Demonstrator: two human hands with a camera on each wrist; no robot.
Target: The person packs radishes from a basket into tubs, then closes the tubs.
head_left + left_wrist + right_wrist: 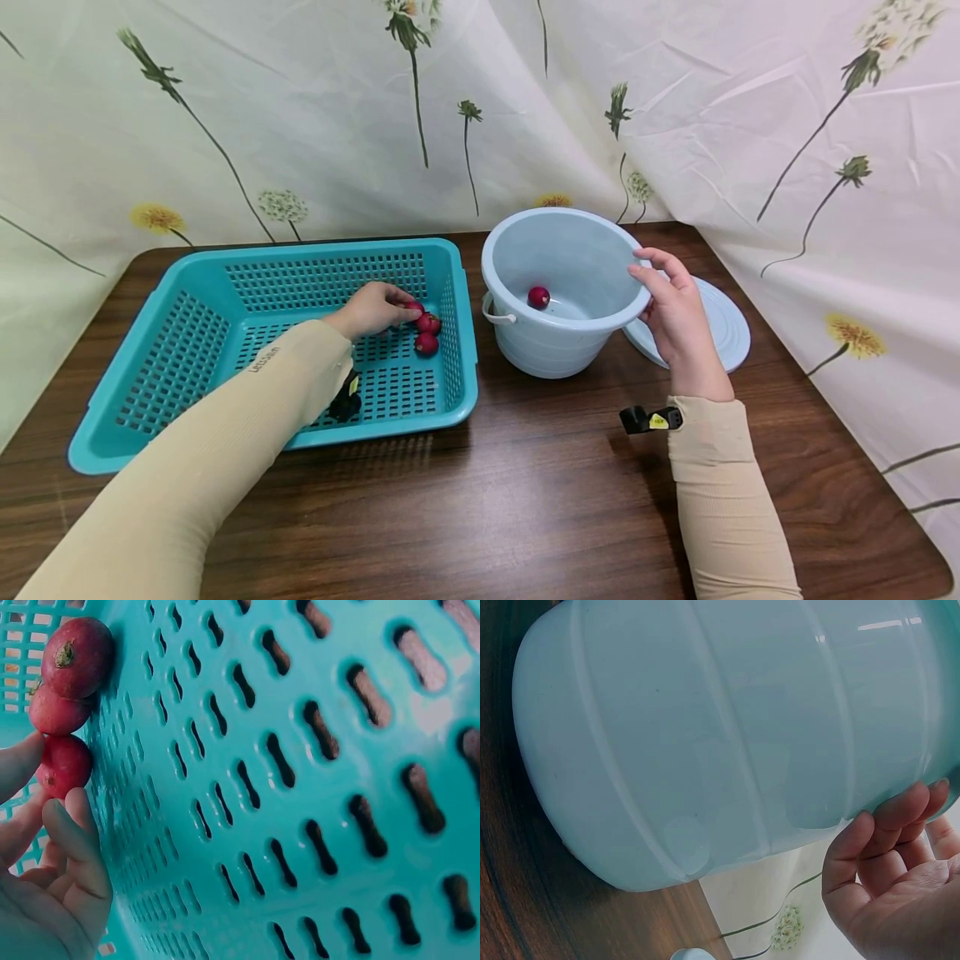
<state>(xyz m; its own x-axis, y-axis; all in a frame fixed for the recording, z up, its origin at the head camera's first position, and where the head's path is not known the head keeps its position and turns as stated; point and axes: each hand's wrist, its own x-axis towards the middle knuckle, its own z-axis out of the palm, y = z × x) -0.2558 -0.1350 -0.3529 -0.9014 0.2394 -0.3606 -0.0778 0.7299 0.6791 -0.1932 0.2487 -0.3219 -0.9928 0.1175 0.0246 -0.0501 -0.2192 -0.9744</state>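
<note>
My left hand (pixel 375 310) reaches into a turquoise basket (pixel 463 392) and pinches a small red radish (pixel 66 766) between thumb and fingertips. Two more radishes, one in the middle (pixel 428 324) and one at the near end (pixel 426 344), lie in a row against it by the basket's right wall. My right hand (pixel 678 321) grips the right rim of a pale blue bucket (pixel 551 354), its fingers bent against the outside in the right wrist view. A single radish (pixel 538 297) rests on the bucket's bottom.
A light blue round lid (pixel 723 325) lies on the brown wooden table (pixel 525 492), partly behind the bucket and right hand. The bucket's white handle (pixel 498 315) hangs on its left side. A flower-printed cloth (pixel 337 108) stands behind the table and along its right side.
</note>
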